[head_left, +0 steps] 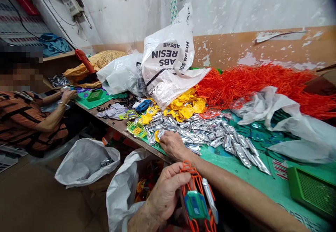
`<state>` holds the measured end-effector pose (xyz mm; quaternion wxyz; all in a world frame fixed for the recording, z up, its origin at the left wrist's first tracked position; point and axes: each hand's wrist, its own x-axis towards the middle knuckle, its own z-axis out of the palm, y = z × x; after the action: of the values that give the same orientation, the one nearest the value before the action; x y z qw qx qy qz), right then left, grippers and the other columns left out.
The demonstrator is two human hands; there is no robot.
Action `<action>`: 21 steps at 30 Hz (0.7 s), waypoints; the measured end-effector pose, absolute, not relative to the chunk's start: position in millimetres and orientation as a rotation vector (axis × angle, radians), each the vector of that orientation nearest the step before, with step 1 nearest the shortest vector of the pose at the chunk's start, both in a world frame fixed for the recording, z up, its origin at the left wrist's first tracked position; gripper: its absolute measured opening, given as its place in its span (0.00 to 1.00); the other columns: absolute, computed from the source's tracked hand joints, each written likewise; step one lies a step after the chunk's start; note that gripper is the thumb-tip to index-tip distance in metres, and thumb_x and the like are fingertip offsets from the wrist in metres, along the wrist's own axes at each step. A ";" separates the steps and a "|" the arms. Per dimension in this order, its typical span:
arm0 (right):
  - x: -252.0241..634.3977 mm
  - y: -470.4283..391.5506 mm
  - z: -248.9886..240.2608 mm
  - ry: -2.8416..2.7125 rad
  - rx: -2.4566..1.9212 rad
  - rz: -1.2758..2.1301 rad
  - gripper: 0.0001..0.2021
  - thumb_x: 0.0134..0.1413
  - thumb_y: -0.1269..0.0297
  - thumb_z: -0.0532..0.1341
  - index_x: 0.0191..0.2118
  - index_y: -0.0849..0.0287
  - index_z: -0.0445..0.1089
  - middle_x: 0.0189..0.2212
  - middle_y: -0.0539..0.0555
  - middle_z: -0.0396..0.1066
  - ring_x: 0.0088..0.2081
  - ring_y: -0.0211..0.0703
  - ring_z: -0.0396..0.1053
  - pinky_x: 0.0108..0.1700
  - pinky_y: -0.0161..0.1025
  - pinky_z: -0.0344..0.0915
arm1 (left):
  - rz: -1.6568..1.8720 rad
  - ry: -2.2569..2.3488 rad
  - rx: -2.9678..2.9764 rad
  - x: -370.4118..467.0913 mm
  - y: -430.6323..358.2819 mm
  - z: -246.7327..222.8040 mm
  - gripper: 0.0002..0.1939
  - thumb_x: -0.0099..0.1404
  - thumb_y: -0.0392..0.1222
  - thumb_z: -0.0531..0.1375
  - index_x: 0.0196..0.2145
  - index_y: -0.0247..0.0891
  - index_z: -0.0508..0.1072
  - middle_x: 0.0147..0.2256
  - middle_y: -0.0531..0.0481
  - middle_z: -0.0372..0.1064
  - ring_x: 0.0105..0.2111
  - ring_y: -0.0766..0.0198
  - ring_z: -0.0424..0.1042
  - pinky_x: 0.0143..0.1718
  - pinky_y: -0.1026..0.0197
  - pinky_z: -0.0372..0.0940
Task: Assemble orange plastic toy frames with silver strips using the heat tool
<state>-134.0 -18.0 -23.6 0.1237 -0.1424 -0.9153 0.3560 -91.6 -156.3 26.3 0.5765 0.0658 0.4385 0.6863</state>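
My left hand (168, 188) grips the top of an orange plastic frame (193, 170), its thumb and fingers pressed together. Inside the frame is a teal part (195, 204), and a silver packet (210, 200) lies along its right side. My right hand (173, 145) reaches across to the near edge of a heap of silver packets (220, 130), its fingers closed round a small silver packet (161, 134). Yellow parts (187, 106) are piled just behind the heap. Left of my right hand lies a lime-green frame (136, 129) with an orange-yellow piece on it.
Red-orange frames (257, 85) are heaped at the back right, behind a clear plastic bag (301, 130). A green basket (312, 191) stands at the right. White sacks (88, 162) hang open below the table edge. Another person (28, 120) works at the left. A printed sack (170, 57) stands behind.
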 end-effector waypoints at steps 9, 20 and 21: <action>-138.6 28.2 -0.8 -2.081 -0.845 2.063 0.15 0.63 0.59 0.59 0.50 0.62 0.68 0.44 0.56 0.72 0.40 0.41 0.73 0.40 0.43 0.73 | 1.735 1.046 0.076 -99.9 -144.3 27.3 0.09 0.52 0.37 0.70 0.32 0.32 0.79 0.27 0.48 0.76 0.24 0.67 0.71 0.31 0.64 0.67; -141.1 30.8 0.7 -1.606 -0.982 2.365 0.16 0.63 0.60 0.60 0.52 0.61 0.67 0.47 0.57 0.70 0.42 0.43 0.72 0.42 0.45 0.73 | 1.775 1.025 -0.071 -106.3 -135.6 17.0 0.06 0.49 0.32 0.68 0.28 0.30 0.77 0.24 0.51 0.73 0.24 0.67 0.70 0.30 0.65 0.66; -141.4 30.4 0.0 -1.580 -0.992 2.368 0.16 0.63 0.60 0.60 0.53 0.61 0.67 0.48 0.57 0.70 0.43 0.44 0.72 0.43 0.45 0.73 | 1.784 1.028 -0.077 -106.4 -135.3 17.4 0.06 0.48 0.32 0.68 0.27 0.30 0.77 0.24 0.51 0.73 0.24 0.67 0.70 0.30 0.65 0.66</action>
<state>-141.4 30.4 0.0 0.0634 -0.3285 -0.5232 0.7838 -106.4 -135.3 17.4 0.5147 -0.0322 0.4277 0.7424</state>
